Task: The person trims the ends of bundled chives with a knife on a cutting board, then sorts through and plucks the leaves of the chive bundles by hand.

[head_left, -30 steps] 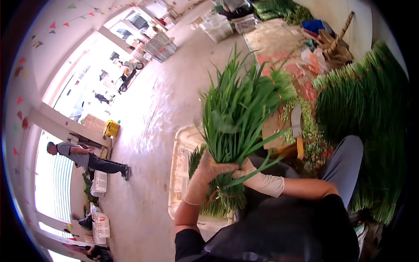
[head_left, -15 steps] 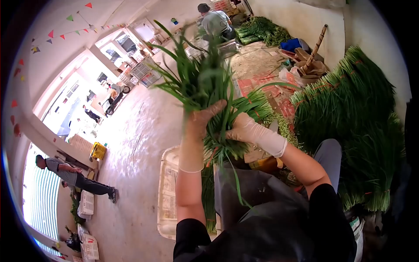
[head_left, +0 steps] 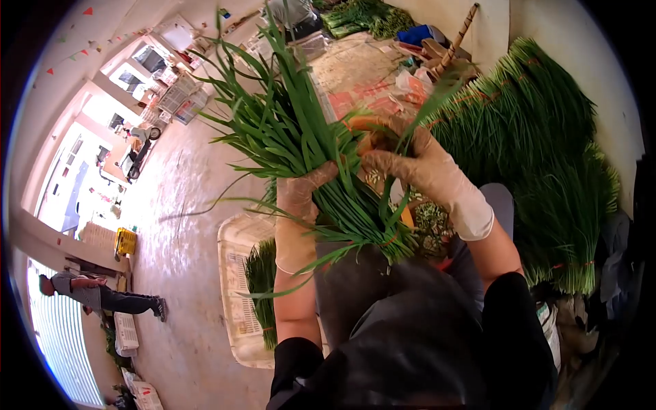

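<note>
My gloved left hand [head_left: 307,188] is wrapped round a bunch of garlic chives [head_left: 283,126], leaf ends fanning up and left, cut ends pointing down right. Near those lower ends is an orange band [head_left: 391,240]. My gloved right hand [head_left: 420,164] is just right of the bunch, fingers curled with the thumb toward the index finger. A long green leaf [head_left: 437,102], blurred, rises from between its fingers. Something thin and orange-red shows by the index fingertip, too blurred to name.
A cream plastic crate [head_left: 229,301] holding a chive bundle [head_left: 260,287] stands at my left. Tied chives [head_left: 540,150] are piled high on my right. Trimmings [head_left: 432,225] lie beyond my lap. One person [head_left: 96,290] stands at far left; another [head_left: 290,14] is at the back.
My right hand has come off the bunch's lower part, up and to the right, with a leaf in its fingers. The bunch now tilts further left. My view has shifted.
</note>
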A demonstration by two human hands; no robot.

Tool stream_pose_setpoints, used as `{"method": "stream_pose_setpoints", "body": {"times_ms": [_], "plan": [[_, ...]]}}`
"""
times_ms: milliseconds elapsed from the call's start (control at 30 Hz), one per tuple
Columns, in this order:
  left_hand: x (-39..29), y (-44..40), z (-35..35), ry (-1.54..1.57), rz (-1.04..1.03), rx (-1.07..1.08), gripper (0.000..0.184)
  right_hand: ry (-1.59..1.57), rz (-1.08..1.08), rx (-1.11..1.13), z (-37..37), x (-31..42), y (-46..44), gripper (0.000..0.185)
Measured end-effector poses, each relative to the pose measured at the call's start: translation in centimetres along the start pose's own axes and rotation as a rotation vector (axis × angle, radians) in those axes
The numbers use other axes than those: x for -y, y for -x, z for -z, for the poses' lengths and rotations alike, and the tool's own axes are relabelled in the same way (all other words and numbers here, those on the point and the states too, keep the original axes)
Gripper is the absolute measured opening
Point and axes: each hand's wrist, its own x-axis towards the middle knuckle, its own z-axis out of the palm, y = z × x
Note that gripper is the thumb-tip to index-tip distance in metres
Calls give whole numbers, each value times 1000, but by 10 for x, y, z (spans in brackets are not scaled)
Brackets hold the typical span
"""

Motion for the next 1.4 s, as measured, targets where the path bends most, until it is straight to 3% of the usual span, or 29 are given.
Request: {"method": "stream_pose_setpoints", "body": {"times_ms": [33,133,167,200,267,300,333,400,433,467,567,633,667,733,800,833,867,933,967,1000,1067,1100,1133,1200,1233,1333,1400], "plan": [[0,1,0,-16,-12,4,34,39,16,-40,-3,4,1,37],[8,0,13,-18,12,31,35,70,-42,8,-2,1,-3,32],[8,4,13,-166,-25,-1,34,257,106,-35,-3,-7,-6,27],[6,7,12,-316,-65,-31,34,250,97,-33,-3,-7,-7,27],[1,11,10,-274,-26,-33,35,178,-57,14,-3,-7,-11,25],[0,10,13,-262,-26,-10,36,205,20,17,-1,-10,-11,38],[-2,10,14,-250,-28,11,36,200,17,26,0,-11,-10,38],[-8,12,10,-217,-8,-17,36,49,297,78,4,-8,-8,48],[-10,14,7,-179,12,-35,35,-85,271,207,14,-1,-8,64],[-12,15,3,-181,6,-47,35,-229,403,217,20,-9,-13,76],[-7,12,14,-140,9,33,38,-442,509,108,28,-5,-15,69],[6,6,26,-36,97,-60,43,59,704,-590,21,-1,-7,59],[10,3,26,71,190,-138,49,66,708,-581,16,2,-2,59],[18,1,25,55,156,-97,42,238,786,-255,-3,5,15,49],[28,0,27,-330,-115,38,39,561,530,-229,-44,23,21,40],[34,-5,35,-68,10,19,40,603,459,-256,-57,17,14,45],[36,-9,35,-65,11,22,40,643,388,-283,-66,5,8,51],[38,-14,35,483,405,-73,38,658,420,-322,-76,-14,-4,44],[40,-13,38,361,154,179,45,669,450,-360,-78,-23,-10,38],[44,-11,38,360,154,178,45,668,450,-359,-78,-34,-16,38],[40,-4,22,-204,96,-227,58,332,378,-350,-80,-44,-25,23],[32,-1,16,53,36,-188,47,226,219,-321,-80,-37,-20,13],[30,-1,18,54,37,-189,47,227,218,-320,-79,-30,-19,13],[30,-2,18,220,56,-151,30,-133,-105,-147,-76,-21,-19,13],[21,0,9,-10,-2,-98,24,-131,-106,-151,-74,-24,-21,13],[36,-9,34,-97,-7,-26,30,-216,-35,-161,-71,-20,-20,10],[22,-1,23,-28,3,0,32,-61,-118,-116,-51,13,-2,13]]}}
